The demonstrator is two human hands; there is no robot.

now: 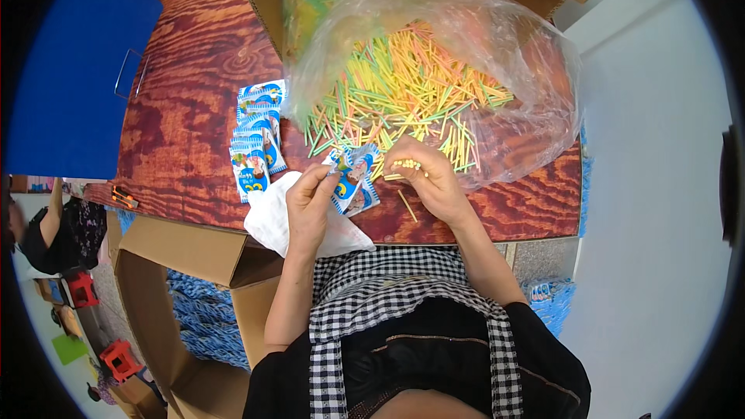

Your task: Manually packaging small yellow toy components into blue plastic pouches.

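My left hand (309, 206) pinches a small blue-and-white packet (354, 172) near the table's front edge. Close by on the right, my right hand (434, 186) is curled around a bundle of thin pale sticks (407, 164), their ends showing at the fingers. One loose stick (407, 206) lies on the table below that hand. Just beyond both hands spreads a pile of yellow, green and pink sticks (411, 77), spilling from a clear plastic bag (535, 109). Several similar packets (250, 167) overlap in a row left of the pile. Under my left hand lies a white cloth (268, 213).
A large carton (260, 0) holds the bag at the back of the red wood-grain table (186, 54). An open carton (147, 287) with blue woven material stands below the front edge. A blue panel (77, 70) rises at left; a person's arm (51, 213) shows beyond.
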